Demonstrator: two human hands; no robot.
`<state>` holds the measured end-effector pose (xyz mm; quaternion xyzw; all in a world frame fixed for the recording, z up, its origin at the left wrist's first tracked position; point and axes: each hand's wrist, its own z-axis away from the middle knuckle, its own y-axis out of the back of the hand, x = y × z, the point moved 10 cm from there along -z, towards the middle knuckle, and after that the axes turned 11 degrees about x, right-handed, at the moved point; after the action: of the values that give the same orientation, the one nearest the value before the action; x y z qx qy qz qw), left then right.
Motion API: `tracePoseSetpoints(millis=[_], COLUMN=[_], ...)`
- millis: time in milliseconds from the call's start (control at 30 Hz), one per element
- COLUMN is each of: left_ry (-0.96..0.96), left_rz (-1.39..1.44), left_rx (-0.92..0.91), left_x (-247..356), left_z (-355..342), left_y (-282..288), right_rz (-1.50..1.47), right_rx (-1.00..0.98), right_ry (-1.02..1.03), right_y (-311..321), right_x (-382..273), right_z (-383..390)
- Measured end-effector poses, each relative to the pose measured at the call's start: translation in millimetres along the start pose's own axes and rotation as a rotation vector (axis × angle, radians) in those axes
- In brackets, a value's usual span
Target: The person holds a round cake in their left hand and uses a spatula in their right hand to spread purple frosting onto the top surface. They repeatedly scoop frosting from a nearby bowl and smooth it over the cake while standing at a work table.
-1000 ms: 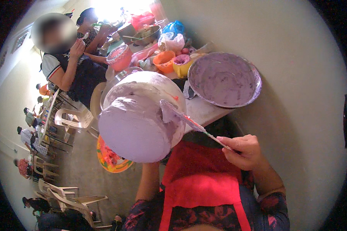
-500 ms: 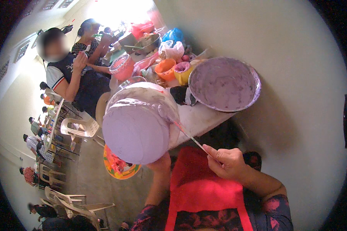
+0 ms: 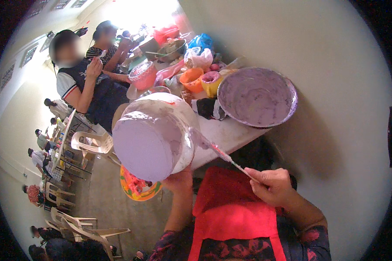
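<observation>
A large round cake-shaped form (image 3: 146, 145) is tilted over the table edge, its face coated in smooth lavender paste and its side partly white with uneven smears. My left hand (image 3: 178, 180) holds it from below, with the fingers mostly hidden behind it. In my right hand (image 3: 272, 185) a long thin-handled spreading tool (image 3: 220, 152) is pinched between thumb and fingers. Lavender paste covers the tool's far end, which sits right beside the form's side; whether they touch I cannot tell. At the table's right end stands a wide basin (image 3: 257, 98) lined with lavender paste.
Orange (image 3: 191, 79) and yellow (image 3: 211, 84) containers, a pink basket (image 3: 143, 76) and plastic bags crowd the white table (image 3: 231, 135). A colourful bin (image 3: 137, 185) stands below. Two people work at the far left beyond a plastic chair (image 3: 91, 141). A wall borders the right.
My right hand has moved right and slightly down, drawing the tool outward along the form's side. The form has turned and shifted slightly left, showing more of its side.
</observation>
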<state>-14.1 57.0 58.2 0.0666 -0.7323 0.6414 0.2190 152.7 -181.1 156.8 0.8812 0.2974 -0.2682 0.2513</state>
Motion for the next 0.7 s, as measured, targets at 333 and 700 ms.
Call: tracePoseSetpoints(millis=[333,700], left_ry=[-0.092,-0.066], left_rz=[-0.155,-0.14], left_rx=[-0.071,-0.093], left_x=[5.0,7.1], left_z=[1.0,1.2], left_y=[10.9,28.0], right_rz=[-0.068,0.056], right_rx=[0.018,-0.048], right_ry=[0.044,0.063], right_y=[2.9,-0.4], right_x=[-11.7,-13.9], right_z=[-36.8,-29.6])
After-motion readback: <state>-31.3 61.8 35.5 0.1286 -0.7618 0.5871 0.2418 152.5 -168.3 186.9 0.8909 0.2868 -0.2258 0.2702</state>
